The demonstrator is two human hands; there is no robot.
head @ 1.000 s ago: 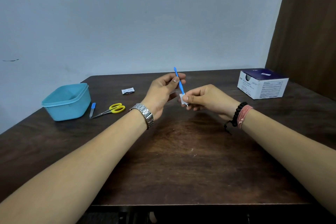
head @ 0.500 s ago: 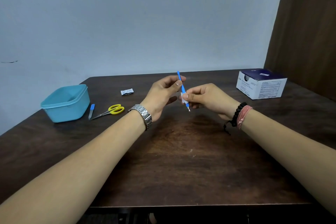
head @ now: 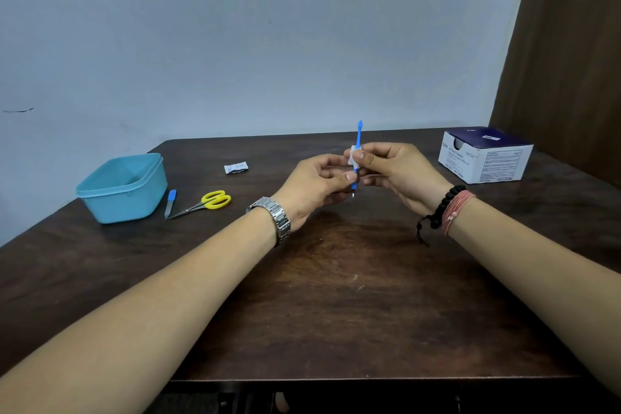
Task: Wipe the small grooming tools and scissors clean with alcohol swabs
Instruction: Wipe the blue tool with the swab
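Worktop (head: 336, 312): your dark brown wooden worktop fills the lower half of the view, with a pale wall behind it.
Swab box (head: 485, 155): a white and dark blue box sits at the far right of the worktop, well apart from your hands.
Tub (head: 122, 188): a light blue tub with no lid sits at the far left.
Left hand (head: 312, 188): you hold it up over the middle of the worktop. Its thumb and fingers pinch the lower part of the blue tool. A silver watch (head: 274, 217) is on that wrist.
Right hand (head: 396, 171): it is close beside your left hand. Its thumb and fingers pinch a small white swab round the middle of the tool. Black beads (head: 443, 207) and a pink band are on that wrist.
Scissors (head: 205, 203): small, with yellow handles. They lie flat near the tub, tips pointing left.
Blue tool (head: 358, 144): thin like a stick, held almost straight up above the worktop. The blue end pokes up past your fingers. A small metal tip shows below them.
Little blue tool (head: 170, 202): it lies flat between the tub and the scissors, just beside the scissor tips.
Wrapper (head: 236, 167): a torn white wrapper lies behind the scissors, on its own.
Swab (head: 353, 155): white and folded, wrapped on the blue tool under your right fingers.
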